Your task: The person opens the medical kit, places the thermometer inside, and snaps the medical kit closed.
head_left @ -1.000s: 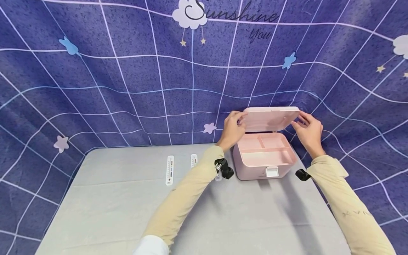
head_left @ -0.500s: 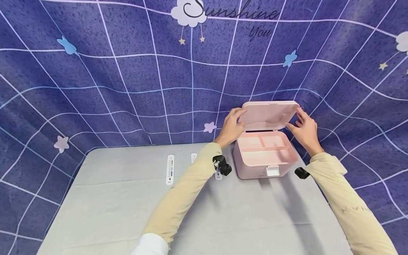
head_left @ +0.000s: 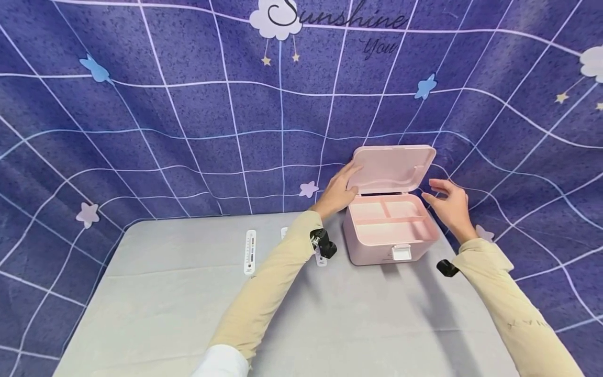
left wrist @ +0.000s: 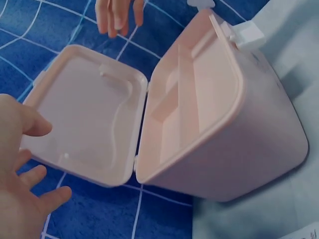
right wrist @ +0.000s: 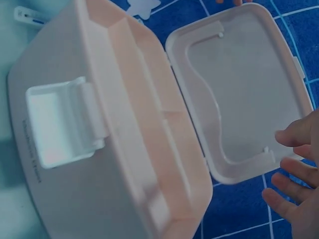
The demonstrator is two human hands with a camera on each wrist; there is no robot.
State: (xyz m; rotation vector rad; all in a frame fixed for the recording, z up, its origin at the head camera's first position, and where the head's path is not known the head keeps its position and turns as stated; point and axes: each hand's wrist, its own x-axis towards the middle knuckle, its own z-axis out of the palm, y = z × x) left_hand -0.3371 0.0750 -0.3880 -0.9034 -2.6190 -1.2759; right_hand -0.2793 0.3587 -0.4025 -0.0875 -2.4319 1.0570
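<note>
A pink storage box (head_left: pixel 372 253) stands at the table's back right, its hinged lid (head_left: pixel 394 166) raised and leaning back. Inside is a pink divided tray (head_left: pixel 391 231); a white latch (head_left: pixel 402 253) is on the front. My left hand (head_left: pixel 335 192) is at the lid's left edge, fingers spread and thumb over the inner face in the left wrist view. My right hand (head_left: pixel 451 207) hovers right of the lid, apart from it in the head view, fingers loosely bent and holding nothing. The right wrist view shows that hand (right wrist: pixel 299 174) overlapping the lid's corner.
Left of the box lie white thermometers: one in full view (head_left: pixel 250 252), others (head_left: pixel 321 257) partly hidden by my left sleeve (head_left: pixel 273 283). A dark blue patterned curtain (head_left: pixel 198 104) hangs right behind the grey-covered table (head_left: pixel 165 314).
The lid has swung farther back and up. My right hand has come off its right edge, while my left hand has slid slightly down along the left edge, its fingers straighter.
</note>
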